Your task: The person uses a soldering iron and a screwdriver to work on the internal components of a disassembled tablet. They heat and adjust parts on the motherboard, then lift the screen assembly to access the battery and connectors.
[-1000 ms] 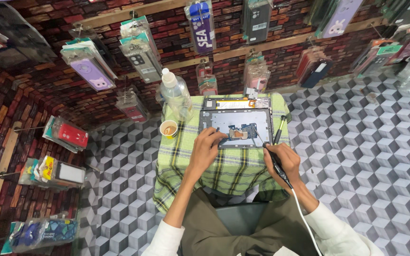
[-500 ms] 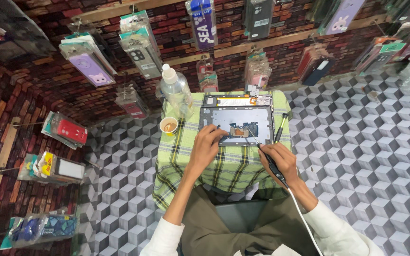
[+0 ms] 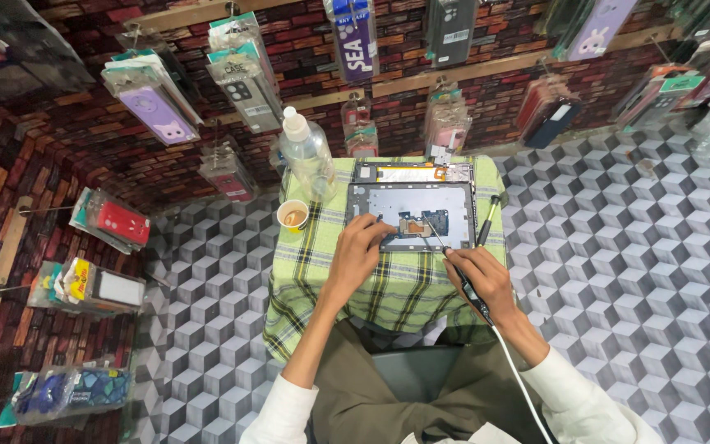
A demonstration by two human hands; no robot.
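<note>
Left hand [image 3: 361, 249]: fingers bent, tips pressing on the lower left edge of one opened tablet [image 3: 412, 215].
Right hand [image 3: 480, 275]: fingers closed around one corded soldering iron [image 3: 462, 275], tip on the tablet's small board.
Tablet place: middle of the checked tabletop [image 3: 388, 288]; one second panel [image 3: 411, 172] lies just behind it.
Others: one plastic bottle [image 3: 307, 156], one paper cup [image 3: 292, 215], one screwdriver [image 3: 487, 218] beside the tablet.

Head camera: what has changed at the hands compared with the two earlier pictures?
Almost nothing. The right hand still holds the corded tool, its tip on the opened tablet. The left hand still rests on the tablet's near edge. Bottle, cup and screwdriver stayed.
</note>
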